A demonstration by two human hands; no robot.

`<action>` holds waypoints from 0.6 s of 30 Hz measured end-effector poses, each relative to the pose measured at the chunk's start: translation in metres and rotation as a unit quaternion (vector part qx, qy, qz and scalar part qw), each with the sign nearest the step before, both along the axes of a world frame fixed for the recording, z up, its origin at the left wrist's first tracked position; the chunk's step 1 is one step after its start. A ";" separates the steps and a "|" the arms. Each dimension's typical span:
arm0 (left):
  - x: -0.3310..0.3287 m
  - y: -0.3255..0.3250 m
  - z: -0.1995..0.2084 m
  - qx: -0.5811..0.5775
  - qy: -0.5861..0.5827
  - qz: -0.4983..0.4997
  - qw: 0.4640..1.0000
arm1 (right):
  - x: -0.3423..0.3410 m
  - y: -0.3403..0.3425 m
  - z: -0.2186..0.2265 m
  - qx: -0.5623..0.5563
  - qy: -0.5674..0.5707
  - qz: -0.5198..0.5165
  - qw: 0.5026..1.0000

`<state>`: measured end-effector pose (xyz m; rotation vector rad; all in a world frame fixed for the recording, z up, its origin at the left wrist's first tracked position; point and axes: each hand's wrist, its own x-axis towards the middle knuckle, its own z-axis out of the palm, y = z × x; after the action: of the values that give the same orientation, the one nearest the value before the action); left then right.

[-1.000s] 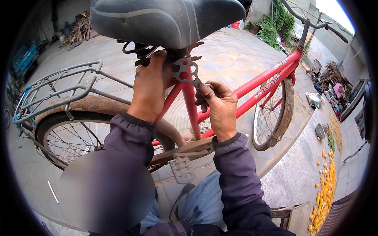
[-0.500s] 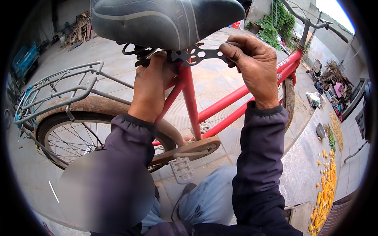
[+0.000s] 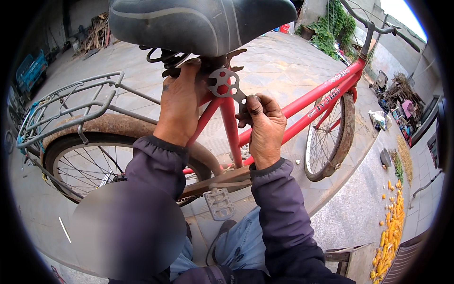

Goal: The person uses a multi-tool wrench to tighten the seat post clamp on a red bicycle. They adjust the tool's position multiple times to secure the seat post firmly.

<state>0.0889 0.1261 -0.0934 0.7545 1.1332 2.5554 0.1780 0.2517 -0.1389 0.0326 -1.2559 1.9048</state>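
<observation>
A red bicycle (image 3: 326, 92) stands on a paved yard, its dark saddle (image 3: 198, 23) right in front of me. My left hand (image 3: 178, 102) reaches up under the saddle and presses against the clamp at the top of the red seat tube (image 3: 231, 128). My right hand (image 3: 263, 125) grips the lower end of a flat grey multi-hole wrench (image 3: 226, 85). The round head of the wrench sits at the saddle clamp and its handle slopes down to the right. Both forearms wear dark purple sleeves.
A grey rear rack (image 3: 66, 102) and a rusty mudguard over the rear wheel (image 3: 90, 165) lie to the left. A pedal (image 3: 219, 203) hangs below. The front wheel (image 3: 328, 137) stands to the right, near yellow corn cobs (image 3: 390, 227) on the ground and clutter along the wall.
My right hand swung the wrench handle up to level beside the saddle, then back down to the lower right. My left hand stayed at the clamp.
</observation>
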 end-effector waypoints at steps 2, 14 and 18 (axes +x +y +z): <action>0.000 0.001 0.000 -0.006 0.005 0.009 1.000 | 0.001 -0.004 -0.002 -0.018 -0.005 -0.012 1.000; 0.014 0.006 0.009 0.025 -0.015 0.008 1.000 | 0.015 0.010 0.013 0.051 -0.062 -0.043 0.996; 0.011 0.000 0.007 0.013 -0.002 -0.004 1.000 | 0.014 -0.007 0.008 0.045 -0.054 -0.063 0.996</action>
<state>0.0997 0.1258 -0.0865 0.7567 1.0962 2.5678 0.1920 0.2443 -0.1313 -0.1008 -1.3821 1.7614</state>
